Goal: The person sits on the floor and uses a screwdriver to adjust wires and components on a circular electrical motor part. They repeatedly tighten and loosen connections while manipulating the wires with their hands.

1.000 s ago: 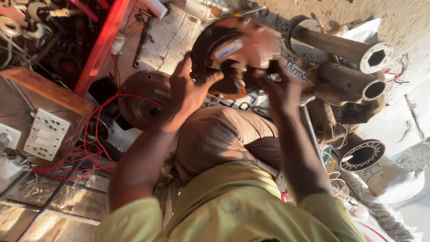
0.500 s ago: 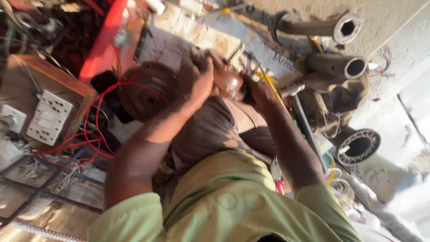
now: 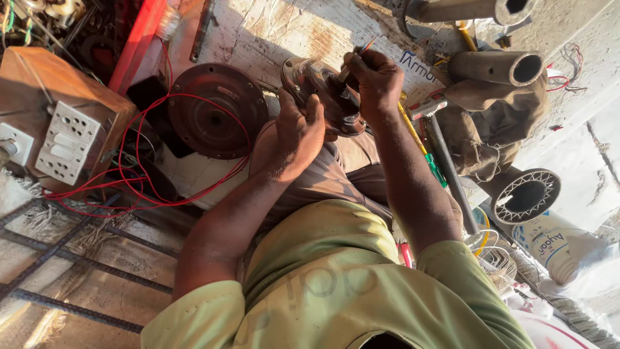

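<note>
The round metal motor part (image 3: 323, 97) sits between both hands, raised just above the person's lap and over the pale worn board (image 3: 284, 32) behind it. The left hand (image 3: 298, 129) has its fingers closed around the part's near rim, steadying it from below. The right hand (image 3: 374, 77) has its fingers gripped shut on a thin tool (image 3: 358, 55) whose tip points out past the knuckles, its lower end pressed against the middle of the part. Both forearms run back to the short sleeves of a light green shirt (image 3: 336, 284).

Just left of the left hand lies a dark round disc (image 3: 216, 110), looped by red wires (image 3: 129, 187) that trail toward a wooden box with white switches (image 3: 64, 142). Right of the right forearm a hammer (image 3: 439, 155) lies with its head near the wrist. Beyond it rest two rusty pipes (image 3: 497, 64), a ribbed metal ring (image 3: 526, 194) and a white bag (image 3: 562, 245).
</note>
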